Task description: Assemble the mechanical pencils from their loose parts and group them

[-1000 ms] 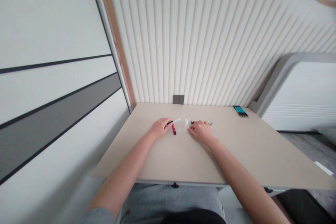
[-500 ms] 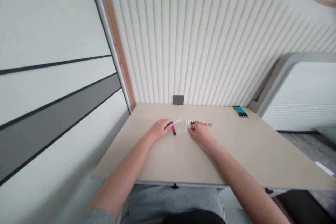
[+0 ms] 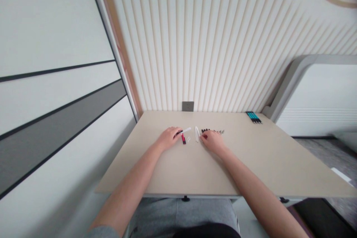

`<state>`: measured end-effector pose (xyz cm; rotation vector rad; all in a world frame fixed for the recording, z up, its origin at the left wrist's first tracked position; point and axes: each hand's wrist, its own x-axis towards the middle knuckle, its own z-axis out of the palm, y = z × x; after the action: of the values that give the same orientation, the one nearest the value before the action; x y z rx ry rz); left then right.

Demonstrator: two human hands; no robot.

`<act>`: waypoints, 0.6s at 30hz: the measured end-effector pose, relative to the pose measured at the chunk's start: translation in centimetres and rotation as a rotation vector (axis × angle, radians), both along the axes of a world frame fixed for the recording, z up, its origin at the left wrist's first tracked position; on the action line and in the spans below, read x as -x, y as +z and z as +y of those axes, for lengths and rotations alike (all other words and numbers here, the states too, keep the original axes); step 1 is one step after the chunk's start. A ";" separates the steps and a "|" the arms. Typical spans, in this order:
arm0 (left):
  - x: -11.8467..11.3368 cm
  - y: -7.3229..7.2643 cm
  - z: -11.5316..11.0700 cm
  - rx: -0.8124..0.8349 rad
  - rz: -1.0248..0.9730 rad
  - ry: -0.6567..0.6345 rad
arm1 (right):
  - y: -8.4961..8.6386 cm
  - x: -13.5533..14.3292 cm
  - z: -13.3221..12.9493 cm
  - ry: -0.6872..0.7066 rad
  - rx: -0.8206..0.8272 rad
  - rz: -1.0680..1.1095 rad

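My left hand (image 3: 169, 137) is closed on a slim black-and-clear pen part (image 3: 186, 130), whose pale end points right. Just right of its fingertips lies a red and black piece (image 3: 183, 139), with small clear bits (image 3: 189, 139) beside it. Thin white rods (image 3: 196, 134) lie between my hands. My right hand (image 3: 212, 139) has its fingertips pinched at the lower end of the rightmost white rod, which leans to the left. Small black pieces (image 3: 205, 130) and silvery tips (image 3: 222, 131) show in a row behind that hand, partly hidden by it.
Several blue and black pens (image 3: 254, 117) lie at the back right of the beige table (image 3: 192, 171). A dark socket (image 3: 187, 106) is on the ribbed wall behind. A white cabinet front (image 3: 55, 119) stands to the left.
The rightmost white rod has tilted, its top end now leaning left against the other rods. Both hands stay nearly in place; the view has shifted slightly.
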<state>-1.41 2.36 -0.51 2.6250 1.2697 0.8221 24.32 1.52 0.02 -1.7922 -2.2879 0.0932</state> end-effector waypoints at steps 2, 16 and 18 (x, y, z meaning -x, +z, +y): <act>0.0 0.0 0.0 -0.002 -0.005 -0.001 | 0.0 0.0 0.0 -0.015 0.002 -0.008; 0.0 -0.1 0.0 -0.005 -0.015 -0.012 | 0.2 0.1 -0.3 -0.054 -0.015 0.005; 0.0 -0.1 0.0 -0.004 -0.016 -0.015 | 0.1 0.0 -0.2 -0.059 -0.008 0.004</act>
<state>-1.40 2.34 -0.61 2.6225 1.2435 0.8427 24.30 1.29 0.12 -1.8521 -2.2270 0.0774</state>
